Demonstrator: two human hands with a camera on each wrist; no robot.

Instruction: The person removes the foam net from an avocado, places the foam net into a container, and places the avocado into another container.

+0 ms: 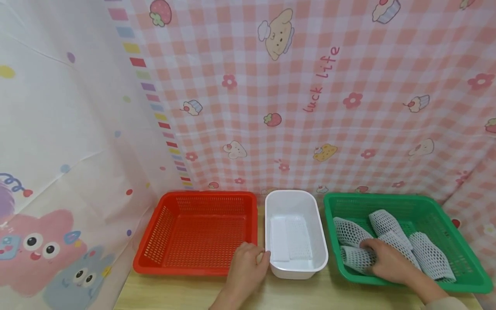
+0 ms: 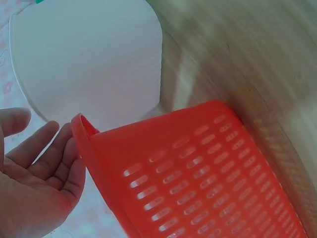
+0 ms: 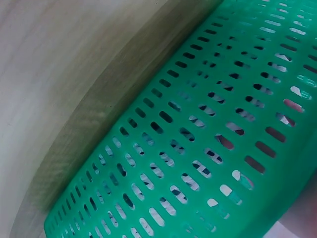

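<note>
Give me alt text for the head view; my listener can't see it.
A person's right hand touches a white foam-mesh sleeve, one of several in a green basket; the left hand is at a corner of a red basket. A white tub stands between.

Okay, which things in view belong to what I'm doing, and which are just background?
Part of the job:
White mesh sleeves, one gripped by your right hand
Green basket holding them
Red basket, your left hand at its rim
White tub between the baskets, probably

Just around:
Pink checked cloth
White cartoon cloth
Wooden tabletop, merely support
</note>
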